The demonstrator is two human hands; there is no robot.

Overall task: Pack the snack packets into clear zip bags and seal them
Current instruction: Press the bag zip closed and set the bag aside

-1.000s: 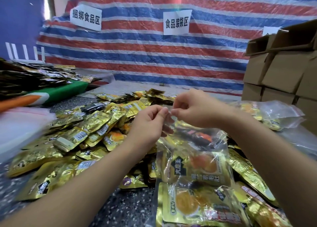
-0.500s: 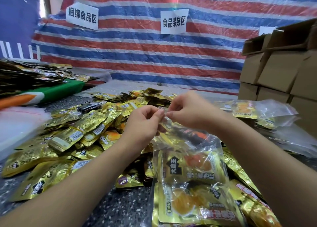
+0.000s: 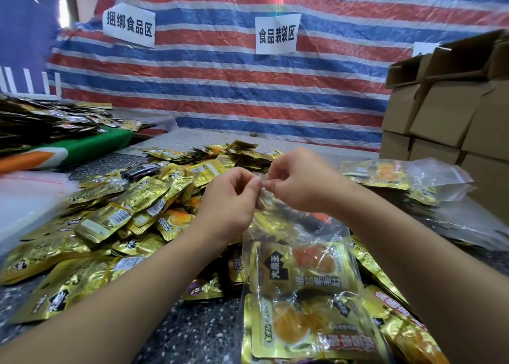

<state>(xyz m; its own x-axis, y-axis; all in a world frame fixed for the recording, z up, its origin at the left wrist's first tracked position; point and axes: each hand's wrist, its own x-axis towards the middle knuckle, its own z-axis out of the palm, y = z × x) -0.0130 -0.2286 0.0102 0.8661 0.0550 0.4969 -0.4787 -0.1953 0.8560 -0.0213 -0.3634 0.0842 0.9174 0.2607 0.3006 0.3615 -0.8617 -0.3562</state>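
Above the pile, both hands' fingers (image 3: 257,183) pinch the zip bag's (image 3: 300,275) mouth, bag hanging lengthwise, seemingly unsealed.

The clear zip bag (image 3: 303,275) runs off the bottom edge, so its lowest packet is cut. Its top strip is mostly hidden between the fingertips of the left hand (image 3: 231,201) and right hand (image 3: 305,184); whether it is sealed cannot be told. The cardboard boxes (image 3: 446,110) and a third paper sign (image 3: 422,49) are partly cut off or covered.

Glossy gold foil packets (image 3: 115,217), clear crinkled plastic bag (image 3: 325,234), matt cardboard boxes (image 3: 446,110).
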